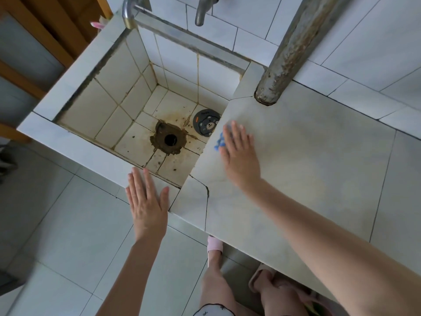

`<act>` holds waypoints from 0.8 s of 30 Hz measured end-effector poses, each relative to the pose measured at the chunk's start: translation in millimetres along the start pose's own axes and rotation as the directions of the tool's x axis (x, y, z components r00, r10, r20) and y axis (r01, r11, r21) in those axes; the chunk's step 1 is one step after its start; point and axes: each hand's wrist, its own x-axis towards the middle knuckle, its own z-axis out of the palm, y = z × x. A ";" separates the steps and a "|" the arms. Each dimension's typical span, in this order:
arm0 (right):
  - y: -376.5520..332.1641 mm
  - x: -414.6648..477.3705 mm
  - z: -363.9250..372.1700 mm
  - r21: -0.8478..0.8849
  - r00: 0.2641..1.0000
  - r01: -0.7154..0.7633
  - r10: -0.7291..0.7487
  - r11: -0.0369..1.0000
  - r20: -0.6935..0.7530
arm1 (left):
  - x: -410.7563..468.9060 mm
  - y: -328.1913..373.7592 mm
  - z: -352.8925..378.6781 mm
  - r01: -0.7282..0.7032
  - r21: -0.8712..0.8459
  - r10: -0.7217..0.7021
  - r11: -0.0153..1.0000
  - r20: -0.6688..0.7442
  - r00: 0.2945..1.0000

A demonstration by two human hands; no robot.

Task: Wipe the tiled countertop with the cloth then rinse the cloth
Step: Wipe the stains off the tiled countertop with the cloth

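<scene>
A small blue and white cloth (219, 142) lies on the pale tiled countertop (307, 160), close to the edge that drops into the sink. My right hand (240, 153) lies flat on the cloth with straight fingers and covers most of it; only a blue fringe shows at the left of the fingers. My left hand (147, 201) is spread flat, fingers straight, resting on the front rim of the tiled sink (95, 153). It holds nothing.
The deep tiled sink has a stained open drain hole (169, 139) and a round grey bear-printed stopper (206, 122) on its floor. Two metal taps (200, 12) hang over it. A rusty pipe (289, 53) rises from the counter's back. My slippered feet (215, 246) stand below.
</scene>
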 end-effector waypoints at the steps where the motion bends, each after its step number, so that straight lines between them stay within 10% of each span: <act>1: -15.4 -13.8 4.2 0.001 0.998 0.067 -0.067 0.998 0.005 | 0.2 -0.7 1.0 -0.003 0.002 0.003 1.000 -0.008 1.000; 10: -56.6 -91.5 1.0 0.028 0.791 0.595 -0.591 0.803 0.159 | 0.5 -1.4 -1.2 -0.010 0.015 0.010 1.000 -0.016 1.000; 16: 13.8 3.3 -5.1 -0.060 0.969 0.228 -0.220 0.972 0.115 | -0.3 -0.6 -1.0 -0.006 0.025 0.005 1.000 0.004 1.000; 24: 56.6 75.0 -16.2 -0.025 0.988 -0.096 0.098 0.995 0.122 | -1.1 -1.6 1.8 -0.017 0.014 0.018 1.000 -0.034 0.999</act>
